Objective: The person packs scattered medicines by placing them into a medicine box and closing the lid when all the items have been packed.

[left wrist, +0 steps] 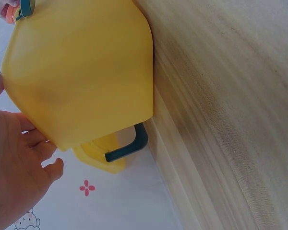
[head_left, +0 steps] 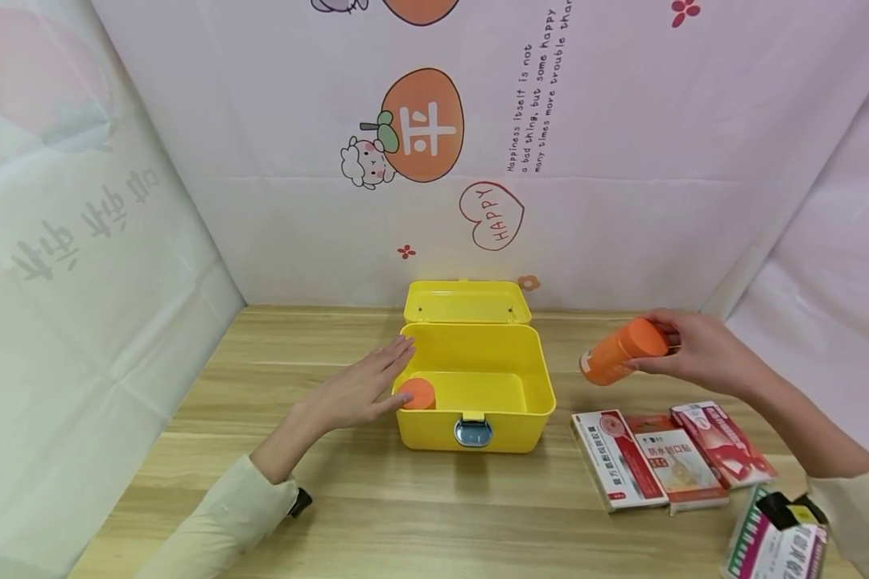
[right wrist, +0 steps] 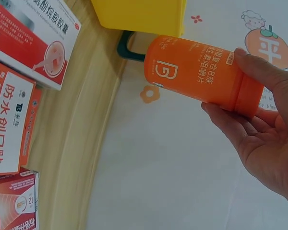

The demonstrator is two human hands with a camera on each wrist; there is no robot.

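An orange pill bottle [head_left: 615,354] is tilted in the air right of the yellow box, its cap end gripped by my right hand [head_left: 702,350]. White printing shows on its side in the right wrist view, where the thumb and fingers [right wrist: 230,122] hold it near the cap. The yellow storage box [head_left: 471,434] stands with its lid [head_left: 467,302] tipped back. Inside its left front corner is another orange-capped container [head_left: 418,393]. My left hand [head_left: 365,386] rests at the box's left rim, fingers extended; the left wrist view shows them along the yellow wall [left wrist: 81,72].
Right of the box lie a red-and-white medicine box [head_left: 618,458], a bandage box [head_left: 677,466] and a pink-red box [head_left: 724,442]. A green-and-purple box [head_left: 775,539] sits by the right sleeve. White printed cloth [head_left: 623,241] hangs behind the wooden table [head_left: 434,515].
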